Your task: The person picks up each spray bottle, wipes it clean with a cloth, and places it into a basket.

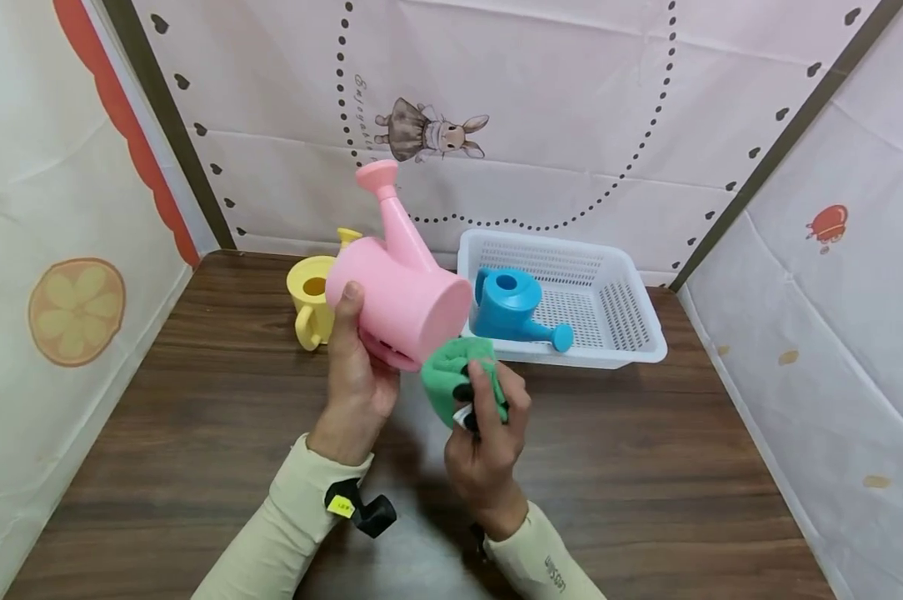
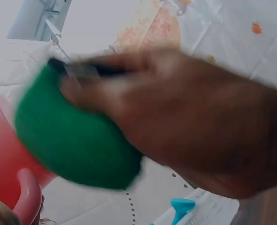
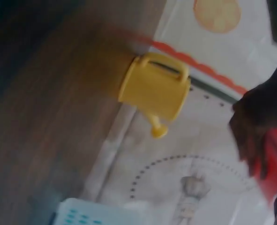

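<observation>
My left hand [image 1: 357,375] grips a pink watering can [image 1: 387,292] by its handle side, thumb along the body. The can is held up over the table, tilted, its spout pointing up and its flat base turned to the right. In my right hand [image 1: 492,442] is a bunched green cloth [image 1: 444,375] with black patches and a small white tag, pinched between fingers and thumb. The cloth is right at the lower edge of the can's base. In the left wrist view, the blurred cloth [image 2: 77,136] overlaps the pink can [image 2: 7,154].
A yellow watering can [image 1: 301,287] stands behind the pink one, partly hidden. To the right, a white plastic basket [image 1: 631,357] at the back of the wooden table [image 1: 646,483] contains a blue watering can [image 1: 507,317]. Printed cloth walls [image 1: 571,100] enclose the back and sides.
</observation>
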`<state>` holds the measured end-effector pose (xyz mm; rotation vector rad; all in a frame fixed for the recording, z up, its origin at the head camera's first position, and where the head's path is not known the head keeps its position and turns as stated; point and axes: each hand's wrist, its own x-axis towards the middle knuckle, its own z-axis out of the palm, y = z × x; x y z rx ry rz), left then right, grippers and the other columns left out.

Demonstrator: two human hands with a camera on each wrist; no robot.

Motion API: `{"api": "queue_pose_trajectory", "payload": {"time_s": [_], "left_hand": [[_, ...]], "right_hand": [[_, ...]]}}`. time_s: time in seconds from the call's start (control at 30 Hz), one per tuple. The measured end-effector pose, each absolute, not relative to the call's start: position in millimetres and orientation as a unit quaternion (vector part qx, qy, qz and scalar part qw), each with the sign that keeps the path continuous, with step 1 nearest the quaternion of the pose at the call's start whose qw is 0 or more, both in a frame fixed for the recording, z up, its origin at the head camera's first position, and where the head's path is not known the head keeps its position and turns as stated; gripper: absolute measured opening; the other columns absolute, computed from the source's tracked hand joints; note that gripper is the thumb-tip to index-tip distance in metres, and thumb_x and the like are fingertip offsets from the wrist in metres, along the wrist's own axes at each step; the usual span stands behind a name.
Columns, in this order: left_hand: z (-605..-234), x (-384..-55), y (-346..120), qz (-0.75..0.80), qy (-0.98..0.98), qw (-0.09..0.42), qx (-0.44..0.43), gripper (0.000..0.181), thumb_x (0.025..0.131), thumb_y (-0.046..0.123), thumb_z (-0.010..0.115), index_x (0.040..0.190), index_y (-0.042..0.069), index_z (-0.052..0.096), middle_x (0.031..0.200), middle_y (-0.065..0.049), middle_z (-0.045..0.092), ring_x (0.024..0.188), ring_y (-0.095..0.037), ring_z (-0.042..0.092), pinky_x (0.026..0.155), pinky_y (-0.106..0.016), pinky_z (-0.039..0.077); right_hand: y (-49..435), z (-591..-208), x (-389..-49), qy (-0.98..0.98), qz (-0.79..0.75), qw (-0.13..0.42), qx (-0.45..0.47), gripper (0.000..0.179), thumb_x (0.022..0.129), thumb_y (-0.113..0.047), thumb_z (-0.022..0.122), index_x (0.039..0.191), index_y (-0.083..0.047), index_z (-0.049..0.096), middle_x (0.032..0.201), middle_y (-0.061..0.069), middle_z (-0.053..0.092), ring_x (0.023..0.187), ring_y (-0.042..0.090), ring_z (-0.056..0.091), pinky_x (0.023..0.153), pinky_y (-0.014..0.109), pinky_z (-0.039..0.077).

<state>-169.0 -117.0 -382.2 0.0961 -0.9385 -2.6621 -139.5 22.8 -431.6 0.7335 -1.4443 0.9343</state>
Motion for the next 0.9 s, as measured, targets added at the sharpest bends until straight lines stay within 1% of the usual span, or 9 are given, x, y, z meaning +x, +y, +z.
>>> {"api": "queue_pose_trajectory", "payload": {"time_s": [0.1, 0.2, 0.27, 0.33, 0.47, 0.53, 0.67, 0.77, 0.9], "left_hand": [[-381.8, -168.6, -116.0, -0.926, -0.336, 0.168, 0.032, 0.068, 0.094, 0.053, 0.082, 0.148, 0.018, 0.063, 0.132, -0.005, 0.073, 0.110, -0.017, 0.075, 0.085, -0.029, 0.068], [-384.7, -166.9, -117.5, -0.919, -0.342, 0.195, 0.027, 0.060, 0.094, 0.043, 0.083, 0.144, 0.017, 0.064, 0.129, -0.005, 0.074, 0.110, -0.017, 0.075, 0.087, -0.031, 0.069], [-387.9, -165.5, -120.9, -0.908, -0.352, 0.225, 0.024, 0.051, 0.092, 0.033, 0.084, 0.135, 0.015, 0.063, 0.123, -0.006, 0.076, 0.101, -0.016, 0.077, 0.079, -0.029, 0.068], [-390.9, -163.6, -125.1, -0.893, -0.372, 0.255, 0.008, 0.049, 0.088, 0.018, 0.087, 0.129, 0.012, 0.060, 0.121, -0.006, 0.077, 0.098, -0.016, 0.077, 0.078, -0.028, 0.069], [-395.7, -158.9, -133.4, -0.835, -0.466, 0.289, -0.034, 0.070, 0.075, -0.001, 0.097, 0.131, 0.009, 0.055, 0.126, -0.006, 0.078, 0.107, -0.018, 0.078, 0.087, -0.026, 0.068], [-396.7, -155.2, -136.8, -0.801, -0.524, 0.284, -0.051, 0.083, 0.072, -0.003, 0.100, 0.139, 0.007, 0.053, 0.133, -0.006, 0.076, 0.117, -0.020, 0.075, 0.097, -0.026, 0.066], [-397.0, -150.5, -141.9, -0.771, -0.580, 0.256, -0.064, 0.097, 0.074, 0.002, 0.102, 0.157, 0.002, 0.053, 0.144, -0.008, 0.072, 0.130, -0.023, 0.069, 0.104, -0.025, 0.062], [-395.7, -149.0, -144.4, -0.778, -0.571, 0.256, -0.052, 0.097, 0.076, -0.004, 0.099, 0.163, 0.003, 0.056, 0.149, -0.010, 0.071, 0.132, -0.024, 0.069, 0.106, -0.025, 0.063], [-393.3, -148.4, -148.4, -0.794, -0.552, 0.255, -0.025, 0.089, 0.075, -0.016, 0.089, 0.158, 0.006, 0.064, 0.143, -0.009, 0.074, 0.127, -0.026, 0.071, 0.105, -0.029, 0.064]], "right_hand": [[19.1, -417.1, -140.0, -0.601, 0.380, 0.617, 0.338, 0.054, 0.095, 0.015, 0.053, 0.147, 0.010, 0.065, 0.133, 0.034, 0.056, 0.107, 0.045, 0.062, 0.095, 0.047, 0.056], [22.2, -390.4, -144.6, -0.613, 0.365, 0.616, 0.334, 0.064, 0.086, 0.019, 0.052, 0.147, 0.005, 0.066, 0.135, 0.030, 0.056, 0.110, 0.046, 0.061, 0.095, 0.050, 0.054], [26.8, -374.0, -147.0, -0.634, 0.364, 0.594, 0.335, 0.064, 0.088, 0.021, 0.053, 0.148, 0.002, 0.067, 0.135, 0.028, 0.057, 0.113, 0.045, 0.060, 0.097, 0.049, 0.054], [32.0, -360.9, -148.9, -0.664, 0.357, 0.562, 0.341, 0.060, 0.094, 0.020, 0.056, 0.148, -0.002, 0.069, 0.135, 0.025, 0.059, 0.116, 0.043, 0.060, 0.098, 0.048, 0.054], [35.3, -348.0, -152.1, -0.705, 0.326, 0.515, 0.362, 0.052, 0.101, 0.014, 0.065, 0.148, -0.007, 0.070, 0.137, 0.019, 0.060, 0.120, 0.040, 0.061, 0.102, 0.048, 0.057], [32.3, -346.8, -154.2, -0.708, 0.319, 0.511, 0.370, 0.052, 0.100, 0.014, 0.068, 0.147, -0.008, 0.069, 0.138, 0.017, 0.059, 0.122, 0.039, 0.061, 0.104, 0.049, 0.058], [25.9, -348.8, -157.2, -0.697, 0.334, 0.514, 0.372, 0.054, 0.099, 0.015, 0.068, 0.148, -0.007, 0.067, 0.139, 0.018, 0.056, 0.123, 0.038, 0.059, 0.102, 0.047, 0.059], [27.9, -359.5, -154.0, -0.700, 0.342, 0.507, 0.368, 0.052, 0.102, 0.010, 0.068, 0.151, -0.008, 0.065, 0.139, 0.021, 0.055, 0.122, 0.038, 0.059, 0.104, 0.043, 0.059], [37.1, -383.3, -142.7, -0.702, 0.356, 0.500, 0.362, 0.047, 0.106, 0.005, 0.063, 0.152, -0.005, 0.065, 0.137, 0.025, 0.058, 0.120, 0.039, 0.060, 0.105, 0.040, 0.058]]}}
